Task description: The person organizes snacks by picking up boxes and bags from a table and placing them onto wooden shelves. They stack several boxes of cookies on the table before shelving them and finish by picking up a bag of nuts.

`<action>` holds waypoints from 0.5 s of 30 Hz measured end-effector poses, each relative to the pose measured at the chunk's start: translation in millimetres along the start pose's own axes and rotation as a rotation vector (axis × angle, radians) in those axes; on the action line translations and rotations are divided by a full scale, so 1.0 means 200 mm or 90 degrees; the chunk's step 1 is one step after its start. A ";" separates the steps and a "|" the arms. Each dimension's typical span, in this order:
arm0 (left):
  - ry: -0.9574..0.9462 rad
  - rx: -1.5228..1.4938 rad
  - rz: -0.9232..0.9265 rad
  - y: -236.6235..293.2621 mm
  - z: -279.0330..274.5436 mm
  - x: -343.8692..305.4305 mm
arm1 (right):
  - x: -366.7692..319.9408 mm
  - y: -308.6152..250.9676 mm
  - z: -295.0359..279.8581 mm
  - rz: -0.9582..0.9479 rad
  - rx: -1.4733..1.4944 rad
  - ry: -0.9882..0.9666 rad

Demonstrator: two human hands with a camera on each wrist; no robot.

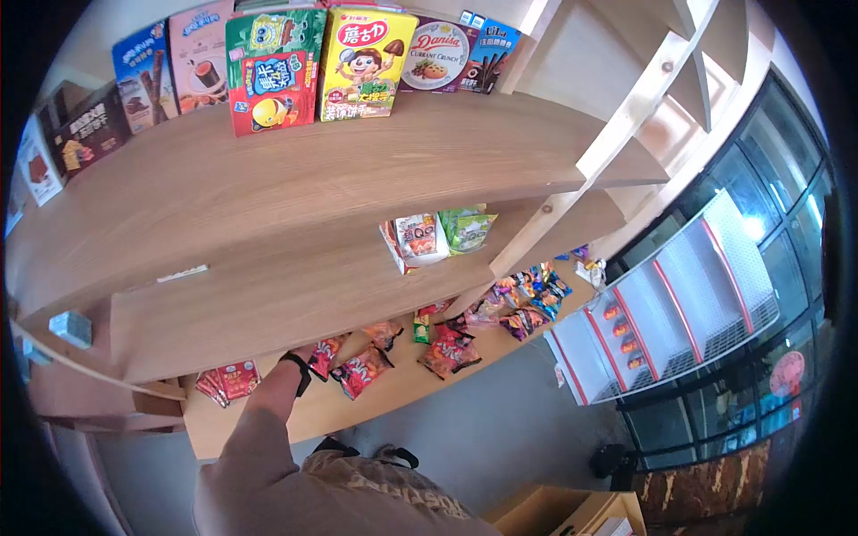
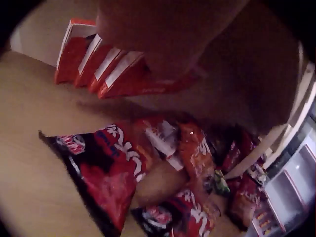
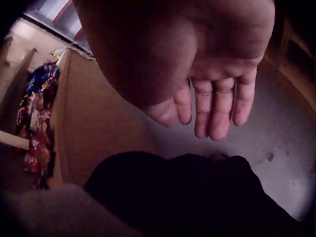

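In the left wrist view my left hand (image 2: 153,34) reaches over a row of thin red boxes (image 2: 118,74) with white edges, overlapping them. Its fingertips are hidden, so I cannot tell whether it grips a box. The same red boxes (image 1: 229,382) lean at the left end of the lowest shelf in the head view, where the shelf above hides most of this hand. Red and black snack bags (image 2: 111,168) lie beside the boxes. My right hand (image 3: 212,64) hangs over the grey floor with fingers straight, holding nothing.
Boxed biscuits (image 1: 366,67) line the upper shelf (image 1: 357,161), which overhangs the lower ones. More snack bags (image 1: 527,299) lie farther right on the lowest shelf. A white wire rack (image 1: 666,304) stands right; an open cardboard box (image 1: 572,514) sits below.
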State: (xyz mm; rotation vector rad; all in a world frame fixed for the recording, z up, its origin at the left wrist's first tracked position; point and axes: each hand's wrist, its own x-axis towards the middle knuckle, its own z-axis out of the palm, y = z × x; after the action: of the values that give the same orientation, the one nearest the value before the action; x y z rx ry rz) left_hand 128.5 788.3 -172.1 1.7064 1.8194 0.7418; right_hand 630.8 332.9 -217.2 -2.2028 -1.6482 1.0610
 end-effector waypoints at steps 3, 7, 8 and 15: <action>-0.035 0.178 -0.074 0.30 -0.24 -0.14 | 0.12 0.05 0.00 -0.097 -0.083 -0.014; 0.117 0.421 0.016 0.57 -0.39 -0.58 | 0.40 0.28 0.05 0.272 0.610 -0.211; 0.117 0.431 -0.007 0.56 -0.38 -0.67 | 0.46 0.16 -0.03 0.243 0.568 -0.180; 0.115 0.365 -0.054 0.51 -0.41 -1.24 | 0.85 -0.81 -0.27 -0.089 0.240 -0.356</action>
State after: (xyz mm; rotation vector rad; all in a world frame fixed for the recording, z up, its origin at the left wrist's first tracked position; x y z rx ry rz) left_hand 157.6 542.4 -39.6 1.9332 2.3799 0.3618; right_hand 563.6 558.7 -162.4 -1.6120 -1.5810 1.8839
